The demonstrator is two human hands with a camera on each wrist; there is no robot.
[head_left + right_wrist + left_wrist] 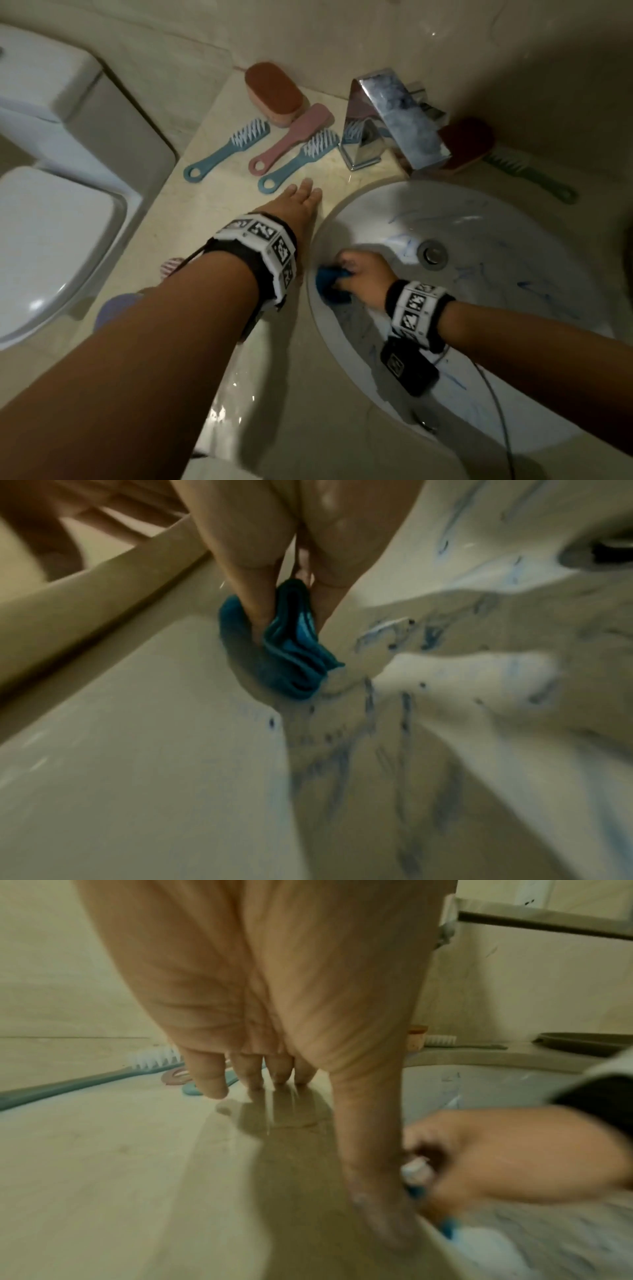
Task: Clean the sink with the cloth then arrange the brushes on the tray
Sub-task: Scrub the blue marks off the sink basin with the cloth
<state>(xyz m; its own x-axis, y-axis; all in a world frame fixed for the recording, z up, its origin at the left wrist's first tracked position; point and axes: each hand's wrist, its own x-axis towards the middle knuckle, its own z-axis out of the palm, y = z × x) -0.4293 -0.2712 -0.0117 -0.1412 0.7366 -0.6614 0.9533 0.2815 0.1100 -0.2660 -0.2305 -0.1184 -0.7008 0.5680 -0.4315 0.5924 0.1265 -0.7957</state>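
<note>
The fingers (260, 607) of the right hand (363, 274) are clamped on a bunched, folded blue cloth (291, 653), pinching it and pressing it against the left inner wall of the round white ceramic sink (548, 240), just below the rim. Blue and dark scribbled streaks cover the basin on the far side of the fingers and toward the round metal drain (433, 254), which lies just beyond the right hand. The fingers (209, 1077) of the left hand (298, 202) are straight and slightly apart, their tips resting on the beige marble bench (219, 212) just left of the sink rim; the thumb (369, 1150) stretches back along that rim, near the right hand. Just past the left fingertips lies a blue plastic brush with white bristles (298, 161), its ringed handle end nearest them. Beside it, further left, lie a pink flat-backed brush (291, 140) and a second blue plastic brush with white bristles (229, 149), all three angled alike. Behind them, against the wall, sits a brown-topped oval scrubbing brush (274, 92). To the right of the left fingers stands an angular chrome tap (394, 116), its spout reaching over the sink's far edge. Beyond the tap, well away from both hands, lie a dark red oval scrubbing brush (469, 140) and a green long-handled brush (527, 174). Far to the left of the fingers stands a white toilet with its lid closed (51, 240).
</note>
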